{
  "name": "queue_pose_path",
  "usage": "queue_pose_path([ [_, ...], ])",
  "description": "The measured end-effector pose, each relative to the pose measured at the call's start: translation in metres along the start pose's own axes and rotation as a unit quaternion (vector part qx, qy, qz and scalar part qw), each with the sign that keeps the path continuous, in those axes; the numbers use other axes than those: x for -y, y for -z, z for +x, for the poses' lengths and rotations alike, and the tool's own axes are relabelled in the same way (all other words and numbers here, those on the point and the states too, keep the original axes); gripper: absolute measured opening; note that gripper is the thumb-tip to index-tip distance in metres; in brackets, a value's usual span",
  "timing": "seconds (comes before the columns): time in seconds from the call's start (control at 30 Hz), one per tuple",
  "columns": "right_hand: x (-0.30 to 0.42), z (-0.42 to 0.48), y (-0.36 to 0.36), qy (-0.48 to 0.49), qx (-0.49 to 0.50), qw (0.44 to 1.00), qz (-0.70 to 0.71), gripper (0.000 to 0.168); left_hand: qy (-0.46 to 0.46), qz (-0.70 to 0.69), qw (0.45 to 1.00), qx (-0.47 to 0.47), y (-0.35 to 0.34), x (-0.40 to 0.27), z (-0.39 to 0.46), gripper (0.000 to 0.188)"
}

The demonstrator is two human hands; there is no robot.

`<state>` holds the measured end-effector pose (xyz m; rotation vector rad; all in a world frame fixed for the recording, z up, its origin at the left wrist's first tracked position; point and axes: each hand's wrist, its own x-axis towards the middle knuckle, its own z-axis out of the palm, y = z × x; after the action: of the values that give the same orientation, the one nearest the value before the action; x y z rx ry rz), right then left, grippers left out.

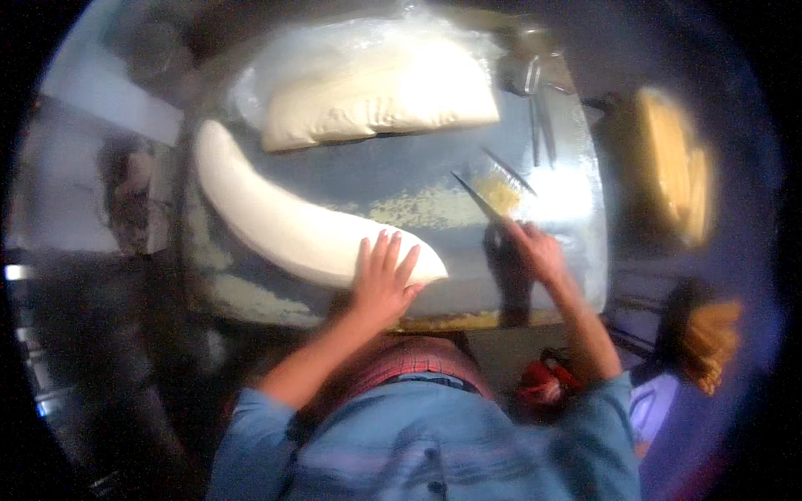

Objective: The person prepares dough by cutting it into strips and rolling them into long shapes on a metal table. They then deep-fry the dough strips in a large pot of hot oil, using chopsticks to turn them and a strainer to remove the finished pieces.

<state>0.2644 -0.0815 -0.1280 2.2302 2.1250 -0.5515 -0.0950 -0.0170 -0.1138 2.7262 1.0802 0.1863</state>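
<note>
A long, curved roll of pale dough (282, 213) lies on a floured metal table (351, 166). On its right end rests my left hand (385, 278), palm down with the fingers spread. My right hand (540, 253) is closed on the handle of a knife (473, 194), whose blade points up and to the left, just above the table and right of the roll. Beside the blade is a small yellow patch of crumbs or flour (499, 193). Behind the roll sits a large folded slab of dough (382, 94), partly under what looks like clear plastic.
Thin metal tools (542, 119) lie at the table's back right. Beyond the right edge are a blurred yellow block-like stack (673, 166) and a blurred golden-brown bundle (711, 341). A red object (544, 383) is below the table's front edge.
</note>
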Motion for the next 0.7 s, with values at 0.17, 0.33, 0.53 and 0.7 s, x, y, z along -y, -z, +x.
queue_pose_path([
  [0.17,0.011,0.051,0.027,-0.05,-0.108,0.976,0.184,0.039,0.0,0.018,0.999,0.047,0.002,-0.002,-0.004,0.078],
  [0.33,0.059,0.024,-0.027,0.01,-0.221,0.942,0.251,0.031,-0.086,0.018,0.995,0.053,-0.009,-0.019,-0.021,0.076],
  [0.53,0.142,-0.001,-0.055,-0.141,-0.123,0.864,0.468,0.032,-0.124,-0.194,0.973,-0.026,-0.001,-0.002,-0.001,0.054],
  [0.7,0.185,-0.006,-0.062,-0.213,-0.201,0.859,0.419,0.03,-0.037,-0.195,0.975,0.095,-0.005,0.071,0.081,0.033],
])
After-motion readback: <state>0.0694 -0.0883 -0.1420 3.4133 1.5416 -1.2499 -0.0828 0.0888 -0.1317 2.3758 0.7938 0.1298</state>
